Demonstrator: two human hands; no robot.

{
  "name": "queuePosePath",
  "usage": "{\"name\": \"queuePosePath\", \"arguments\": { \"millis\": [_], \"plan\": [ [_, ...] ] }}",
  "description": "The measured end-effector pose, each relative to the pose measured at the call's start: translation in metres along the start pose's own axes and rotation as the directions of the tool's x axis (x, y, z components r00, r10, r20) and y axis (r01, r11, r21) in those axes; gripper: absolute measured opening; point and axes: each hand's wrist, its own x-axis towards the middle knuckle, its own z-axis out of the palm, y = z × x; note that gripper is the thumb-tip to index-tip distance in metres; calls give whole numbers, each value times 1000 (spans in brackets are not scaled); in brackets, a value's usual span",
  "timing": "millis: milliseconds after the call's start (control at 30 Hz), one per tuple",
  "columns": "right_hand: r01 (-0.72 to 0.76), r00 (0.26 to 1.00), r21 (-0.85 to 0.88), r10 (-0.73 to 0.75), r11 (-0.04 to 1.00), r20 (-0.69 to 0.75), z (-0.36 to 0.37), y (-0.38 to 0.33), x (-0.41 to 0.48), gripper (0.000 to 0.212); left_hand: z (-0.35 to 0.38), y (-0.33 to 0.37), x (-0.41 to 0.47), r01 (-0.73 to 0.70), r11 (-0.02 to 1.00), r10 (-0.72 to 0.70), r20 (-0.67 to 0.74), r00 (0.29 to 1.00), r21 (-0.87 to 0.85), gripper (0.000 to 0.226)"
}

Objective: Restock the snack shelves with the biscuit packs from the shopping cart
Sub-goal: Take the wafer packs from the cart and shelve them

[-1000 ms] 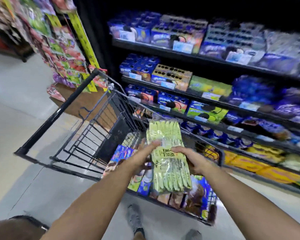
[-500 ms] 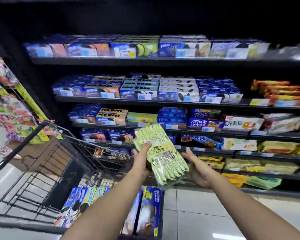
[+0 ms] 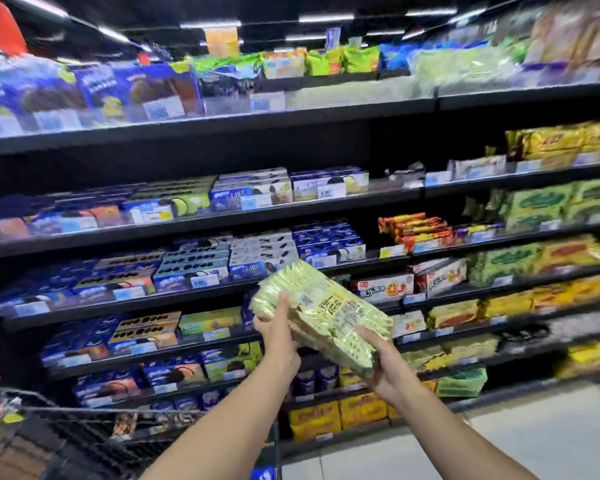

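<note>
I hold a stack of pale green biscuit packs in front of the snack shelves, tilted with its far end up to the left. My left hand grips the stack's left side, thumb on top. My right hand supports its lower right end from beneath. The black wire shopping cart sits at the bottom left, below my left arm; a blue pack shows at its edge.
The dark shelves hold blue cookie boxes on the left and yellow and green packs on the right. Similar pale green packs lie on the top shelf at the right. Light floor tiles lie at the lower right.
The view has swung up from the cart to the shelves. Both hands have lifted the green packs higher, level with the middle shelves, and the cart has dropped to the bottom left.
</note>
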Motion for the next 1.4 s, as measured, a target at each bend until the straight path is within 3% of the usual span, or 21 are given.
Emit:
{"name": "queuePosePath", "arguments": {
  "millis": [133, 200, 300, 433, 600, 800, 867, 967, 1033, 1100, 1267, 1333, 1400],
  "plan": [
    [73, 997, -88, -74, 993, -11, -10, -64, -12, 81, 22, 37, 2, -37, 998, 44, 160, 986, -48, 84],
    [117, 993, -97, -116, 988, 24, -13, -96, -18, 63, 37, 61, 4, -60, 998, 53, 290, 956, 13, 76],
    [196, 981, -130, -195, 972, 16, -10, -144, -25, 58, 62, 100, 11, -184, 969, 89, 462, 883, 166, 77],
    [335, 939, -235, -344, 912, 2, 3, -209, -39, 55, 108, 145, 9, -383, 846, 86, 615, 784, 370, 87],
    [530, 823, -420, -566, 737, 47, 21, -298, -43, 64, 180, 187, -10, -651, 658, 215, 734, 644, 378, 90],
    [661, 732, -387, -665, 642, 148, 35, -417, -15, 127, 270, 224, -26, -860, 430, 527, 697, 487, 277, 101],
    [710, 693, -360, -691, 605, 205, 41, -452, -4, 133, 297, 236, -27, -874, 391, 591, 649, 479, 290, 97],
    [749, 661, -285, -694, 598, 283, 53, -502, 19, 128, 335, 260, -27, -914, 292, 697, 591, 405, 281, 74],
    [769, 639, -246, -699, 590, 320, 67, -529, 33, 123, 357, 279, -23, -913, 268, 725, 559, 401, 306, 89],
    [765, 644, -263, -690, 588, 331, 81, -553, 46, 138, 373, 298, -18, -903, 271, 740, 529, 416, 332, 98],
    [737, 673, -318, -611, 596, 416, 123, -600, 75, 139, 397, 338, -4, -841, 351, 740, 429, 518, 411, 120],
    [730, 681, -347, -579, 589, 449, 140, -612, 91, 135, 403, 348, 6, -821, 364, 737, 403, 543, 440, 118],
    [719, 694, -391, -562, 575, 450, 152, -620, 111, 126, 408, 357, 20, -794, 380, 729, 376, 572, 474, 92]
  ]
}}
